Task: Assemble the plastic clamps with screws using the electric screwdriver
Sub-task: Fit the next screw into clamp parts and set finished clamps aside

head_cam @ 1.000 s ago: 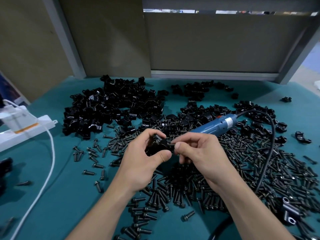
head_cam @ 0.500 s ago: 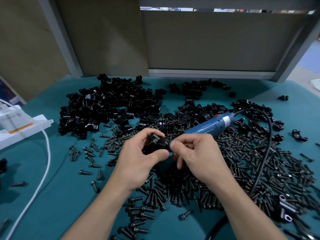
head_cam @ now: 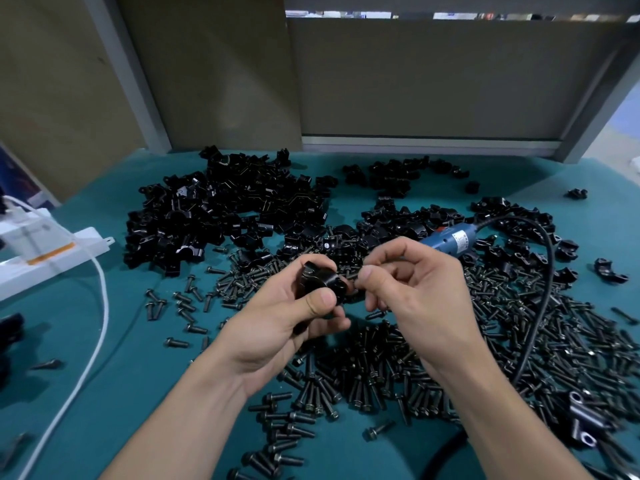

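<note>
1. Two hands meet above the middle of the table [head_cam: 145,393]: left hand [head_cam: 277,323] grips a black clamp [head_cam: 320,284].
2. Right hand [head_cam: 415,299] pinches a screw [head_cam: 352,276] just right of the clamp, shank pointing leftward at it.
3. Blue screwdriver [head_cam: 450,238] lies beyond the right hand, toward the far edge, nearer that hand.

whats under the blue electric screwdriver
The electric screwdriver lies on black plastic clamps and loose screws. What sits directly beneath its body is covered, and the right hand hides its tip end.
</note>
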Available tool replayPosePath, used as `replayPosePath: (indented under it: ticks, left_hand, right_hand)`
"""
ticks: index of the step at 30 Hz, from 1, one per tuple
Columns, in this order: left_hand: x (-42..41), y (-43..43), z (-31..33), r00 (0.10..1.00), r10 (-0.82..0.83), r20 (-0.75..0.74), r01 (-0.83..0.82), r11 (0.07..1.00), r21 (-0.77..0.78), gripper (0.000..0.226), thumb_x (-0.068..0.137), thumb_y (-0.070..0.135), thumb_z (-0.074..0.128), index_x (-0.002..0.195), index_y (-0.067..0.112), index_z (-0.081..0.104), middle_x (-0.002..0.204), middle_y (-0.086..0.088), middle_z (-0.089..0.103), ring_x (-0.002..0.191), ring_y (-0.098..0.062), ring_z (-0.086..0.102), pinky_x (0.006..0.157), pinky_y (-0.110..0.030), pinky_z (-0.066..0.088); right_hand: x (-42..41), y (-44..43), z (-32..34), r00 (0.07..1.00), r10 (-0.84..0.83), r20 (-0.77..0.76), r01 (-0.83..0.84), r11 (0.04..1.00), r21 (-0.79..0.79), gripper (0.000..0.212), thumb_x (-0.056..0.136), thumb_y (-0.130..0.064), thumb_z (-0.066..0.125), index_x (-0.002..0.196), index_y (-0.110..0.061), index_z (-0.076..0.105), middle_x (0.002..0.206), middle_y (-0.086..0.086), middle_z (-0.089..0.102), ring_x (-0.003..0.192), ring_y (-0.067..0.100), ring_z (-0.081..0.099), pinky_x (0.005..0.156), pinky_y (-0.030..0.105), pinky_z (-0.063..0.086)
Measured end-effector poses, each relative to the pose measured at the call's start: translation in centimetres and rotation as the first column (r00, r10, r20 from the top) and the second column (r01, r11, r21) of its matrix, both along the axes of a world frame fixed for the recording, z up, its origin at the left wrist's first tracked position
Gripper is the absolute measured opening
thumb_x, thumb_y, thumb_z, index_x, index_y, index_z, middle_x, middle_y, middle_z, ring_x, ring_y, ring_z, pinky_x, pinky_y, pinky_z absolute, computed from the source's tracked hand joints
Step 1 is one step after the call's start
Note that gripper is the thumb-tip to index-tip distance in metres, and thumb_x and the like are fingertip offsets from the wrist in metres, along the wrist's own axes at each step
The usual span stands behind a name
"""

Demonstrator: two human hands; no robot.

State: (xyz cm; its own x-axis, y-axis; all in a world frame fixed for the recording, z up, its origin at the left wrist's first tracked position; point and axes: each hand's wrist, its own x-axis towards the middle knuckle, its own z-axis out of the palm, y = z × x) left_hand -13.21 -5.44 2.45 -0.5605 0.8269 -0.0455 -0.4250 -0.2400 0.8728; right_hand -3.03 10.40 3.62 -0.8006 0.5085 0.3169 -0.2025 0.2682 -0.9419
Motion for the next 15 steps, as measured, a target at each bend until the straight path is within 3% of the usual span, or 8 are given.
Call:
replayPosePath:
  ticks: [7, 15]
  left_hand:
    - [0.04, 0.1, -0.01, 0.996, 0.024, -0.086, -0.028, 0.999, -0.044, 0.034, 0.072, 0.015, 0.084, 0.104, 0.018, 0.072, 0.104, -0.01, 0.069, 0.089, -0.02, 0.069, 0.075, -0.031, 0.061]
    - [0.11, 0.29, -0.33, 0.974, 0.048, -0.223, -0.067, 0.995, -0.077, 0.03, 0.073, 0.016, 0.086, 0.1, 0.022, 0.074, 0.092, 0.0, 0.071, 0.087, -0.02, 0.068, 0.078, -0.035, 0.062]
  right_hand:
    - [0.15, -0.22, 0.13, 1.0, 0.019, -0.011, -0.019, 0.998, 0.063, 0.015, 0.087, -0.015, 0.079, 0.078, -0.023, 0.071, 0.068, 0.005, 0.07, 0.055, 0.01, 0.057, 0.056, 0.025, 0.049]
    - [0.14, -0.53, 0.01, 0.996, 0.0, 0.086, -0.013, 0.989, 0.149, 0.02, 0.089, -0.015, 0.079, 0.078, -0.025, 0.067, 0.07, -0.001, 0.07, 0.06, 0.009, 0.059, 0.058, 0.023, 0.048]
